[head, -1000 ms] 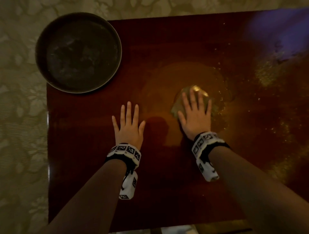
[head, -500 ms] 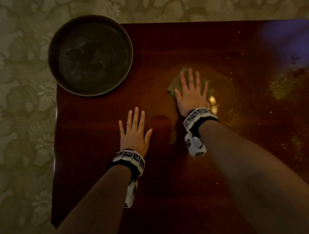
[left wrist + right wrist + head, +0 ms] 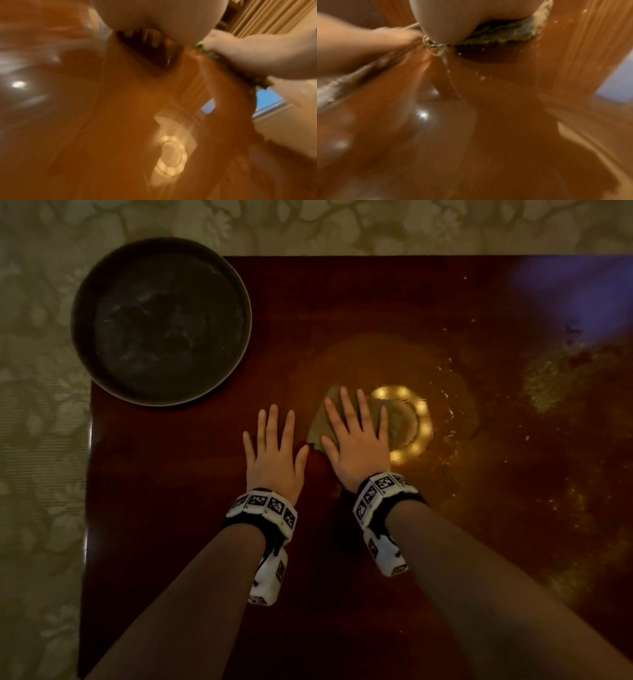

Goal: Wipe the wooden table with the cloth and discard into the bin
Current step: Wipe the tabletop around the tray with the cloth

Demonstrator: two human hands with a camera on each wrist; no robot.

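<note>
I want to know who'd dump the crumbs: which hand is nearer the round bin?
Left. The left hand lies flat on the table, just below and right of the bin; the right hand presses the cloth farther right.

head view looks straight down; both wrist views skim the table (image 3: 171, 508) closely, sharing the cloth (image 3: 505, 35).

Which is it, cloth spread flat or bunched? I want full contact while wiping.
Bunched. The cloth shows as a small crumpled wad, mostly hidden under the flat right hand.
</note>
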